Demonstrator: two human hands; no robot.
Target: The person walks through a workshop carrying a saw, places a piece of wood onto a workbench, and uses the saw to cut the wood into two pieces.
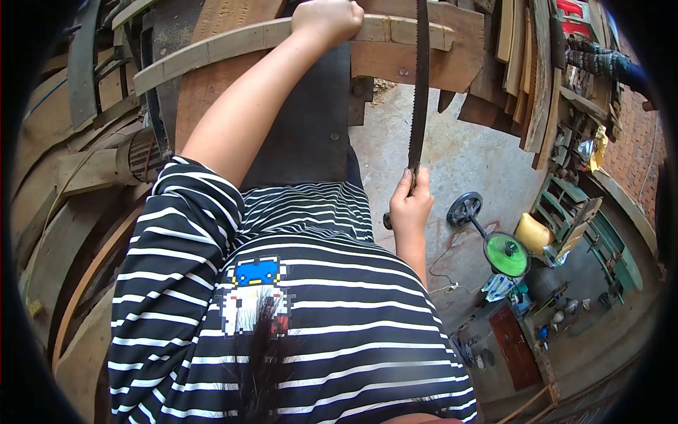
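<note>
Pale wood strip (212, 51): laid across the brown board (455, 67).
Left hand (327, 21): clenched over the strip, beside the saw.
Right hand (412, 206): wrapped around the saw's near end.
Saw (419, 92): crosses the strip near its end; whether its teeth bite, I cannot tell.
Slip risk: a loose left hold could let the strip shift, the blade skipping towards those fingers.

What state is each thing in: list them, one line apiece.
Wooden strip: lying on boards, marked.
Saw: held, contact with strip unclear.
Left hand: closed on the strip.
Right hand: closed on the saw.
Left sleeve: pushed up.
Standing fan: upright, running or not unclear.
</note>
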